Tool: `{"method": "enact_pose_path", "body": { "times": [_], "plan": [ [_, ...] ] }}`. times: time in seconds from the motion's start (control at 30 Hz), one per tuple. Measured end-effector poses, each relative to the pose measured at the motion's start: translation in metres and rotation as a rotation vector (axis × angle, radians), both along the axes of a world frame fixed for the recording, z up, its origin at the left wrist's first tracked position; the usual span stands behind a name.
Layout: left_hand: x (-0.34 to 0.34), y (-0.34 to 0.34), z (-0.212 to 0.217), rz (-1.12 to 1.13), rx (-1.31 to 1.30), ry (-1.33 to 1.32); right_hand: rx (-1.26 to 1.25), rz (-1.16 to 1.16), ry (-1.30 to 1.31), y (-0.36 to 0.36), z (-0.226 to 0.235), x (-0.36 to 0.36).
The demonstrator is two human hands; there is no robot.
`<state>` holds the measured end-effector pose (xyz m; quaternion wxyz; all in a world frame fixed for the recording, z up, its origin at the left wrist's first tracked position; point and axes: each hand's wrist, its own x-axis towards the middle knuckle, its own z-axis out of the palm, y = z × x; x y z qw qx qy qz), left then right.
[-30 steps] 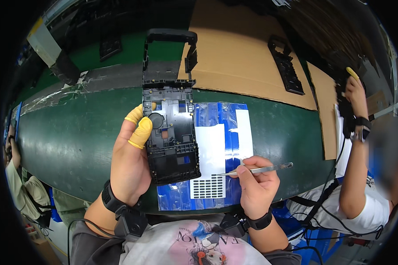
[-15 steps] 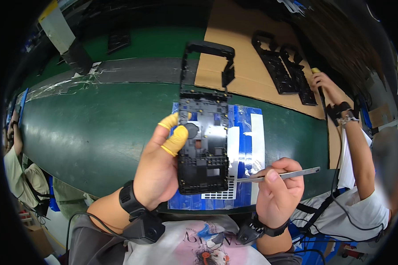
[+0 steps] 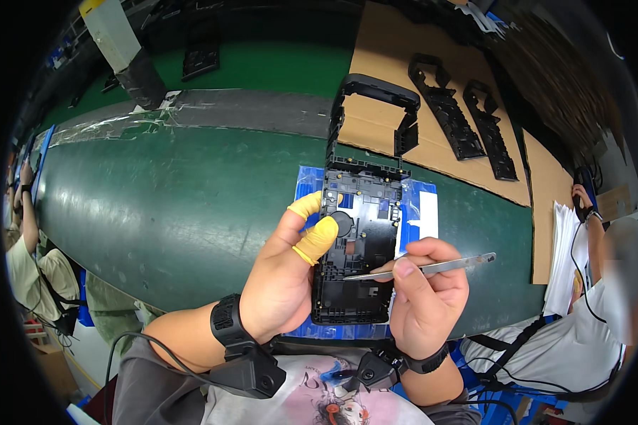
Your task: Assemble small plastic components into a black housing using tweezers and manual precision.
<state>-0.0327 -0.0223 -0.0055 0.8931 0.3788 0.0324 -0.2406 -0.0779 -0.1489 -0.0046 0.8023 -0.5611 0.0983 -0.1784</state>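
A long black plastic housing (image 3: 358,244), with an open handle-like frame at its far end, stands tilted up before me. My left hand (image 3: 280,276) grips its left edge; yellow finger cots cover the thumb and a finger. In my right hand (image 3: 430,294) is a pair of metal tweezers (image 3: 446,266), pinched between thumb and fingers. The tips lie over the lower part of the housing; whether they hold anything is too small to tell. Behind the housing, a blue taped pad (image 3: 308,183) with white strips lies on the table, partly hidden.
On the cardboard sheet (image 3: 383,53) at the back right lie two more black housings (image 3: 450,120) (image 3: 493,134). A green table (image 3: 156,198) spreads under everything. White sheets (image 3: 561,258) are stacked at the right, near another person's hand (image 3: 583,197). A grey-white post (image 3: 113,35) rises at the far left.
The tweezers have moved from beside the housing's right edge to over its lower part. In the view, the housing sits further right. The co-worker's hand has drawn away from the housings on the cardboard.
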Motion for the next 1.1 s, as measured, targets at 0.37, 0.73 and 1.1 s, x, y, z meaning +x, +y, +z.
{"method": "enact_pose_path", "body": {
  "times": [0.37,0.73,1.1],
  "plan": [
    [0.001,-0.0015,0.0017,0.006,-0.012,-0.017,-0.01,0.042,-0.012,-0.0036,-0.0014,0.0006],
    [0.0012,-0.0002,0.0021,0.013,-0.02,-0.01,0.001,0.072,-0.046,-0.0041,-0.0017,0.0023],
    [0.0013,0.001,0.0028,0.018,-0.051,0.017,-0.02,0.065,-0.007,-0.003,-0.0016,0.0032]
  ]
}}
